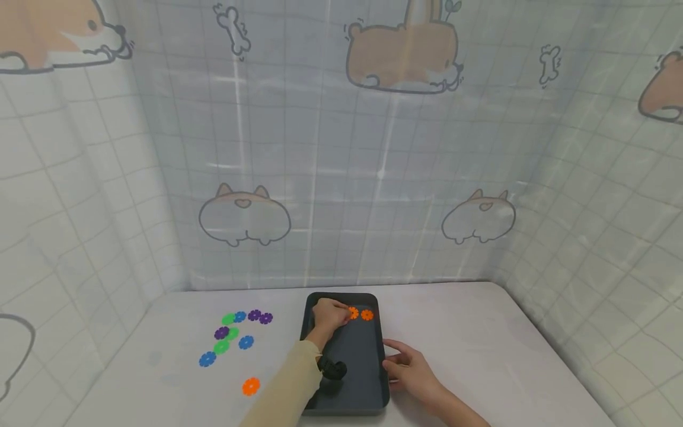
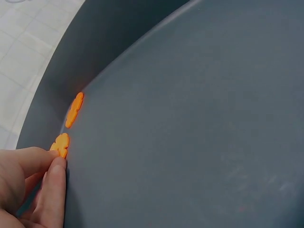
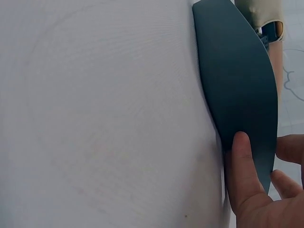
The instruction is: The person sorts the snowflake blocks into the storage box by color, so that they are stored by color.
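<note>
A dark grey rectangular tray lies on the table in front of me. My left hand reaches into its far end, and thumb and fingertips pinch an orange flower-shaped piece close to the tray floor by the wall. Beside it, a second orange flower-shaped piece sits along the far wall, to the right in the head view. My right hand rests at the tray's right side. One fairly straight finger lies on the outer wall, while other fingertips touch the rim.
Left of the tray, several flower-shaped pieces lie scattered: blue, green, purple, and one orange piece nearer me. A patterned curtain encloses the white table at the back and sides.
</note>
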`<action>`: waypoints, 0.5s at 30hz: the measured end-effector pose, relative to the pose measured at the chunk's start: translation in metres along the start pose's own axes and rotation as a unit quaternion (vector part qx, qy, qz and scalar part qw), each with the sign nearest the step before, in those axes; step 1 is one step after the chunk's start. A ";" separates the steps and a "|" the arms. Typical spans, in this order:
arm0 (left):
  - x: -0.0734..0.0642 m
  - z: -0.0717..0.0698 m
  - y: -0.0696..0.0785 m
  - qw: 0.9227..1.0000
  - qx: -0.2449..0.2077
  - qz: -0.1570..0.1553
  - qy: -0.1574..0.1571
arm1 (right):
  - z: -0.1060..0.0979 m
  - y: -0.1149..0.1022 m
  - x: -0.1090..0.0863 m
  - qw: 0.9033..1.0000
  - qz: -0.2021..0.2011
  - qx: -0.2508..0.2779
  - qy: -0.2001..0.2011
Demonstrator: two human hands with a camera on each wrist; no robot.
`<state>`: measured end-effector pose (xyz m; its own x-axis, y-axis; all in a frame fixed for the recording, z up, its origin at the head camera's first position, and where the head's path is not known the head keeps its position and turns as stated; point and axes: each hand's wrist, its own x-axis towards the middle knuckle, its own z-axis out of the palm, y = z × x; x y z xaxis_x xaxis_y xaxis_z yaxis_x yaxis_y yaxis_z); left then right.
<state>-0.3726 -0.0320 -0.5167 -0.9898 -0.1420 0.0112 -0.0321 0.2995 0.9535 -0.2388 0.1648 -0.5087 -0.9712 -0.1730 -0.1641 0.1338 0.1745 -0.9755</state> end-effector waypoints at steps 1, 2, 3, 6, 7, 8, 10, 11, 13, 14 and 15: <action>0.000 0.000 0.000 1.000 0.001 0.001 0.000 | 0.000 0.000 0.000 1.000 0.000 0.000 0.001; 0.001 0.000 0.000 1.000 0.003 0.003 0.000 | 0.000 0.000 0.000 1.000 -0.001 0.000 0.001; 0.001 0.000 0.000 1.000 0.004 0.003 -0.002 | 0.000 0.001 0.001 1.000 -0.002 0.001 0.002; 0.001 0.001 -0.001 1.000 0.011 0.001 -0.004 | -0.001 0.002 0.001 1.000 0.000 -0.001 0.005; 0.000 0.002 -0.001 1.000 0.014 0.001 -0.004 | -0.001 0.003 0.001 1.000 0.002 0.000 0.005; 0.000 0.002 -0.001 1.000 0.019 0.001 -0.005 | -0.001 0.003 0.001 1.000 0.004 0.001 0.004; 0.000 0.002 -0.001 1.000 0.028 0.001 -0.004 | -0.002 0.003 0.002 1.000 0.007 0.006 0.002; 0.000 0.002 -0.001 0.999 0.032 0.003 -0.004 | -0.002 0.003 0.002 1.000 0.007 0.008 0.001; 0.000 0.002 0.000 0.999 0.040 0.005 -0.003 | -0.002 0.003 0.002 1.000 0.008 0.013 -0.002; 0.000 0.001 0.000 0.999 0.043 0.006 -0.002 | -0.002 0.003 0.002 1.000 0.007 0.014 -0.003; 0.000 0.001 0.001 0.999 0.046 0.007 -0.001 | -0.001 0.002 0.001 1.000 0.007 0.014 -0.003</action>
<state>-0.3726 -0.0309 -0.5159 -0.9905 -0.1352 0.0230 -0.0313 0.3866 0.9217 -0.2402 0.1662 -0.5109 -0.9680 -0.1769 -0.1781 0.1524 0.1501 -0.9769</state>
